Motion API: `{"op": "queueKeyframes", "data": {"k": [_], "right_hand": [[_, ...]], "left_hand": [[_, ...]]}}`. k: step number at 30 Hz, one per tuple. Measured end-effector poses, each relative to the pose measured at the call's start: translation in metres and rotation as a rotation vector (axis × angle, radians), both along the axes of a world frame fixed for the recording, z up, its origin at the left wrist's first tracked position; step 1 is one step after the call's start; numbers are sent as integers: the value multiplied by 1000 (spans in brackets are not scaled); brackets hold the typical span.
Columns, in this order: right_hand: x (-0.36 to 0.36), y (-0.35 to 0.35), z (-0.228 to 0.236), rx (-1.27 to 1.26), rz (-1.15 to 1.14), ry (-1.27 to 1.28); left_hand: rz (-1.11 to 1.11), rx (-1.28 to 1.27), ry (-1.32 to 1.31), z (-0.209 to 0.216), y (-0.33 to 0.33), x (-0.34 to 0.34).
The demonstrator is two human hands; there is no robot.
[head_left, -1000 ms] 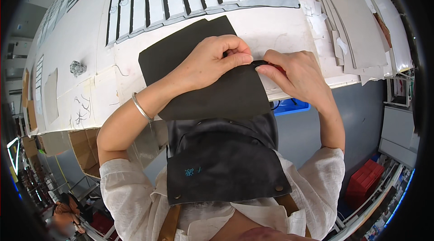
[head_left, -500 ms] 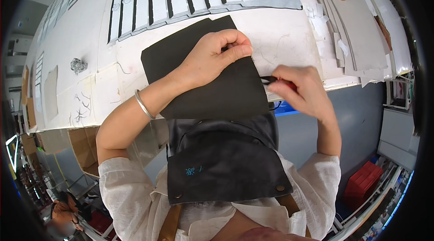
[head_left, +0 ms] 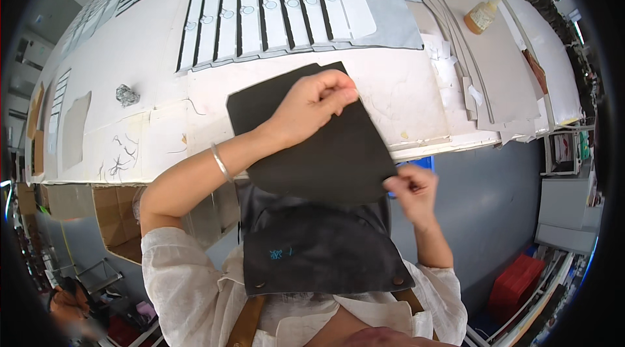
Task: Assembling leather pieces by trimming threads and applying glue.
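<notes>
A flat black panel (head_left: 325,158), like leather or stiff fabric, is tilted over the table's front edge and my apron (head_left: 325,249). My left hand (head_left: 308,107) lies across its upper part, with thumb and fingers pinched together at its right edge. At the lower right corner, the thumb of my right hand (head_left: 416,192) rests on the panel's edge with the fingers curled behind. No red-handled tool shows in that hand now; its palm is partly hidden.
Overlapping white pieces with black strips (head_left: 273,12) lie on the white table (head_left: 215,103). To the right are grey boards (head_left: 485,67) and an amber bottle (head_left: 482,16). A crumpled silver ball (head_left: 127,95) and loose threads (head_left: 122,155) lie left. An open carton (head_left: 117,220) stands below.
My right hand has moved down to the panel's lower corner, and the red-handled tool it held is out of sight. The panel and left hand have shifted slightly right and lower in view.
</notes>
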State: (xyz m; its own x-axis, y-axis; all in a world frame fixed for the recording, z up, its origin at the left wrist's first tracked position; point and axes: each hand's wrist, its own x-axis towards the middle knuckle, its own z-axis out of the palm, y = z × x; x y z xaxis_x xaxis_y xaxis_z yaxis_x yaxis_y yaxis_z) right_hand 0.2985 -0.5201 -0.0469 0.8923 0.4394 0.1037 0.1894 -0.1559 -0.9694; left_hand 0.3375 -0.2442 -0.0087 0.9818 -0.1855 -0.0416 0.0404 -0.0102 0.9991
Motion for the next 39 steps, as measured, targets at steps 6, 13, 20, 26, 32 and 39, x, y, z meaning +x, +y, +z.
{"op": "queueKeyframes", "data": {"k": [6, 13, 20, 26, 32, 39], "right_hand": [[95, -6, 97, 346, -299, -588], [105, 65, 204, -272, 431, -1046], [29, 134, 82, -566, 919, -918], [-8, 123, 53, -552, 988, -509], [15, 103, 51, -373, 792, -317], [68, 103, 50, -875, 173, -685]], "left_hand": [[437, 84, -345, 32, 86, -62], [1289, 355, -438, 27, 224, -221], [1387, 1859, 204, -18, 270, -370], [1107, 979, -62, 5, 203, -255], [361, 721, -281, 17, 108, -125], [96, 843, -405, 2, 80, -64]]}}
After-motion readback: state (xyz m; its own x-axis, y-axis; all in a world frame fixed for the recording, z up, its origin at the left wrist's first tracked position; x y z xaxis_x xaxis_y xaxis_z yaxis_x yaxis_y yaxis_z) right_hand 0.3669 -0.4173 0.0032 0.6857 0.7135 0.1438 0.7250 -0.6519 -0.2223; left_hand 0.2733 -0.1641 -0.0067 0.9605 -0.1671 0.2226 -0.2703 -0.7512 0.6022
